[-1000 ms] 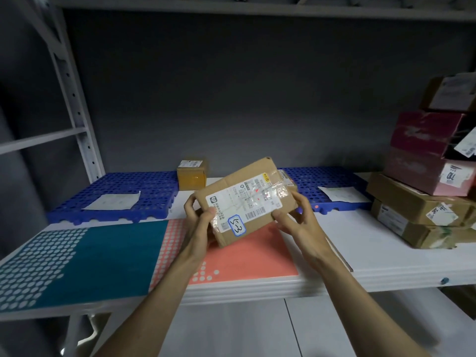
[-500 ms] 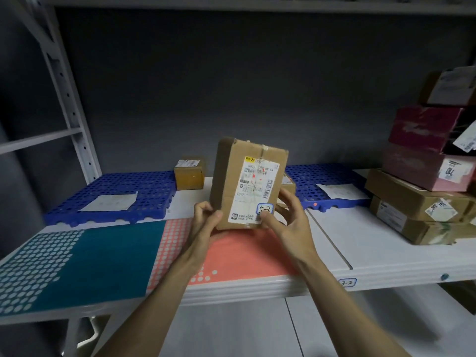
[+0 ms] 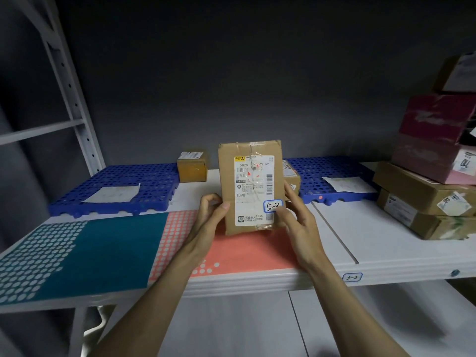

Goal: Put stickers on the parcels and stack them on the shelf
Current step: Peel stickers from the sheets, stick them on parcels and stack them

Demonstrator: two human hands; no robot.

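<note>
A brown cardboard parcel (image 3: 251,188) stands upright on the white shelf (image 3: 386,243), its white shipping label facing me. A blue-edged sticker (image 3: 273,206) marked 5-2 sits at the label's lower right. My left hand (image 3: 210,215) grips the parcel's left edge, thumb on the front. My right hand (image 3: 296,217) holds the right edge, with its thumb lying just under the sticker. Behind the parcel a second small brown box (image 3: 292,177) is partly hidden.
A small yellow-brown box (image 3: 192,166) stands at the back. Two blue perforated pallets (image 3: 116,186) (image 3: 334,176) carry paper sheets. Stacked brown and pink parcels (image 3: 432,176) fill the right end. A teal and coral mat (image 3: 103,251) covers the shelf's left front. A tag 3-2 (image 3: 352,277) marks the edge.
The parcel was turned from tilted sideways to upright and set down on the shelf. Both hands stayed on its edges.
</note>
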